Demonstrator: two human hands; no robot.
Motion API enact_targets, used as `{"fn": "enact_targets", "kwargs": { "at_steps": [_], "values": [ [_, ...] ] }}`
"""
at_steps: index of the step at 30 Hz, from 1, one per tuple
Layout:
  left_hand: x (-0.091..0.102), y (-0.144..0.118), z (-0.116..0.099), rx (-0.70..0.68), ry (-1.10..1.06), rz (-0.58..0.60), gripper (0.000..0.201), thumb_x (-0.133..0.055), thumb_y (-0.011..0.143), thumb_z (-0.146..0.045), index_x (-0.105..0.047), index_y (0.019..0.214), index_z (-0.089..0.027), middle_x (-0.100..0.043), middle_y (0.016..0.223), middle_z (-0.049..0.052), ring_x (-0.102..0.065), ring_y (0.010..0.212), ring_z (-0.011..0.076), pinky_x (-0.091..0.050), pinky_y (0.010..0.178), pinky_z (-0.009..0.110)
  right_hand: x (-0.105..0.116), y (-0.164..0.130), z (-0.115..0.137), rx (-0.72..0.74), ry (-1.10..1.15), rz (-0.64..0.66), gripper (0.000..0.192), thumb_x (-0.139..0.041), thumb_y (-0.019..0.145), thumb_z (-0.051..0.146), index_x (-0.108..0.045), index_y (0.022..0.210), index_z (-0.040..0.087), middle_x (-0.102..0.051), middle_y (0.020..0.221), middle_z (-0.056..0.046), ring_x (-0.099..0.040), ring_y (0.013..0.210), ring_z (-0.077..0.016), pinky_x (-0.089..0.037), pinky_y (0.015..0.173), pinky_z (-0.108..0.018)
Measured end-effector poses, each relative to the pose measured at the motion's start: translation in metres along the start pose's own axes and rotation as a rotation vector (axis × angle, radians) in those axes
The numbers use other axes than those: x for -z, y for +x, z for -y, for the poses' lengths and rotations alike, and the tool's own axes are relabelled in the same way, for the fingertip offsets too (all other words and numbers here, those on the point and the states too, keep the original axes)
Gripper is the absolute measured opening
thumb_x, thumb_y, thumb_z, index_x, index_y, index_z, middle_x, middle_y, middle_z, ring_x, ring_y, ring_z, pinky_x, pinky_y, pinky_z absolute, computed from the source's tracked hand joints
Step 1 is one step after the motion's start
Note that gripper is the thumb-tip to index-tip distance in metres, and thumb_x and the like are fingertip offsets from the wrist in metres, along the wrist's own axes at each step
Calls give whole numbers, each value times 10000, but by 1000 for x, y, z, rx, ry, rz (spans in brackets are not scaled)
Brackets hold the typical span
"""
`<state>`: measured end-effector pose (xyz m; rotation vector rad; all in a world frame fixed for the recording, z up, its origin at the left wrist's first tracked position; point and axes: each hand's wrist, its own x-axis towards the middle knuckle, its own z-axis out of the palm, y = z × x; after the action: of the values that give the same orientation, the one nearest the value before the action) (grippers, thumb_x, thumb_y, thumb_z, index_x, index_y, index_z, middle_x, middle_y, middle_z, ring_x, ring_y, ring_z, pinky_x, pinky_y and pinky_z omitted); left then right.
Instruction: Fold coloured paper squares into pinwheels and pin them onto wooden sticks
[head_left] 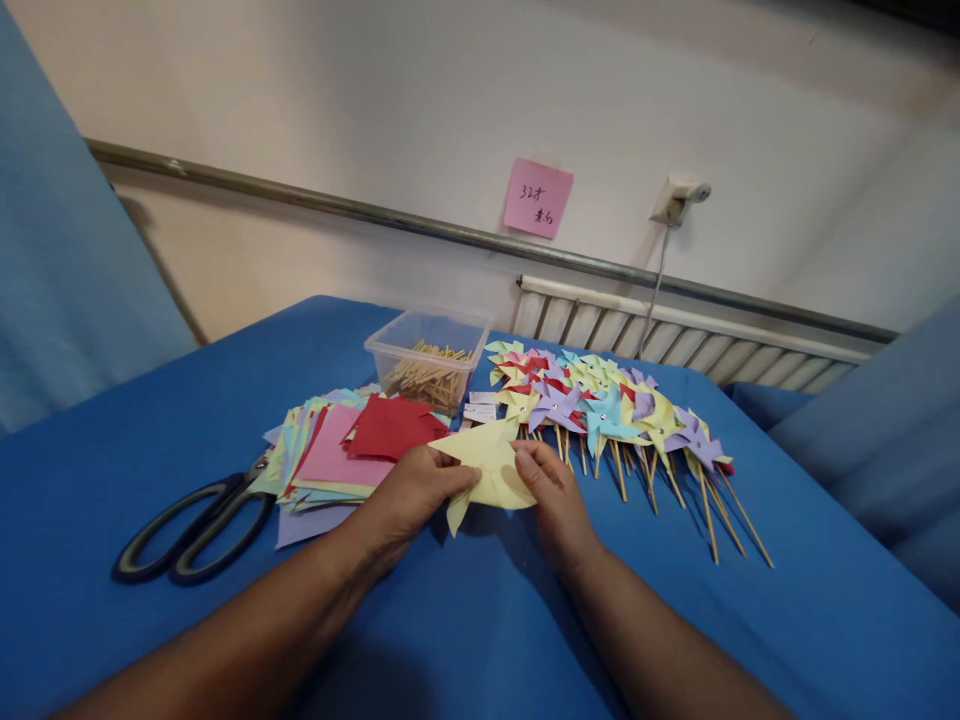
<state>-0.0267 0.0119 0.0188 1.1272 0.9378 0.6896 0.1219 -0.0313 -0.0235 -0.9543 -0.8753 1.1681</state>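
Both of my hands hold a pale yellow paper piece (pixel 491 462) just above the blue table (pixel 787 620). My left hand (pixel 409 495) grips its left edge, with the thumb on top. My right hand (pixel 551 495) pinches its right side. The paper is partly folded, with pointed corners sticking out. Just behind it lies a stack of coloured paper squares (pixel 337 455), a red square (pixel 390 425) on top.
Black-handled scissors (pixel 191 530) lie at the left. A clear plastic box (pixel 427 360) holds wooden sticks. Several finished paper pinwheels on sticks (pixel 607 415) are spread to the right. A pink note (pixel 537 197) hangs on the wall above a radiator.
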Motion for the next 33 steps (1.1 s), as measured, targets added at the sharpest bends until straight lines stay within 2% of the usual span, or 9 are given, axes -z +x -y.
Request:
{"fn": "enact_targets", "kwargs": {
  "at_steps": [3,7,12,15,19,22,24,28,33],
  "values": [
    [2,-3,-1,32,98,43,98,-670,587,-164,-692,668,-114,-674,578,48,-591,492,166,-402,464,242,-1,2,-3,-121,111,123,396,-738,681,432,-614,941,161,-700,765,-45,-646,619,-184,-497,601,-301],
    [4,-4,2,13,227,115,81,-646,594,-173,-688,636,-116,-662,565,45,-571,488,160,-363,445,233,-2,1,-3,-140,113,199,434,-813,594,292,-594,950,176,-707,779,-23,-656,646,-164,-507,630,-282],
    [7,-1,4,3,375,130,101,-599,603,-160,-682,644,-118,-647,584,31,-531,475,135,-317,433,222,-3,2,0,-124,40,165,407,-816,567,257,-579,890,190,-701,724,6,-645,602,-152,-496,568,-257],
    [7,3,8,-4,379,53,65,-630,612,-186,-651,624,-125,-622,555,17,-516,466,130,-300,432,222,-6,3,-3,-104,29,124,379,-810,568,260,-573,856,191,-700,708,6,-642,589,-151,-497,563,-260],
    [3,6,16,-45,161,-50,156,-709,625,-250,-588,609,-152,-587,532,-19,-515,481,117,-337,471,218,-10,5,-9,-44,123,-45,376,-811,576,252,-574,859,186,-720,776,-17,-668,665,-169,-518,641,-284],
    [-5,4,19,-12,-171,-2,181,-709,681,-292,-648,782,-154,-685,748,35,-619,686,158,-452,650,261,-10,8,-13,-10,210,-180,385,-806,600,265,-582,899,173,-731,831,-43,-685,708,-198,-534,689,-329],
    [-11,2,20,21,-323,33,203,-710,699,-285,-666,852,-161,-703,861,59,-637,801,178,-469,747,288,-10,10,-16,16,223,-241,384,-805,609,270,-586,907,165,-731,833,-49,-687,693,-204,-541,680,-340],
    [-20,1,24,43,-399,43,160,-718,700,-259,-685,813,-150,-704,778,52,-637,760,169,-482,743,282,-10,10,-20,61,226,-282,379,-799,624,252,-584,924,165,-732,847,-46,-693,740,-204,-547,710,-334],
    [-25,3,27,15,-401,-31,174,-735,642,-219,-702,790,-135,-721,741,60,-646,699,183,-493,679,277,-14,5,-23,34,232,-244,352,-789,646,241,-593,930,173,-727,831,-35,-693,768,-211,-546,736,-348]
  ]
}}
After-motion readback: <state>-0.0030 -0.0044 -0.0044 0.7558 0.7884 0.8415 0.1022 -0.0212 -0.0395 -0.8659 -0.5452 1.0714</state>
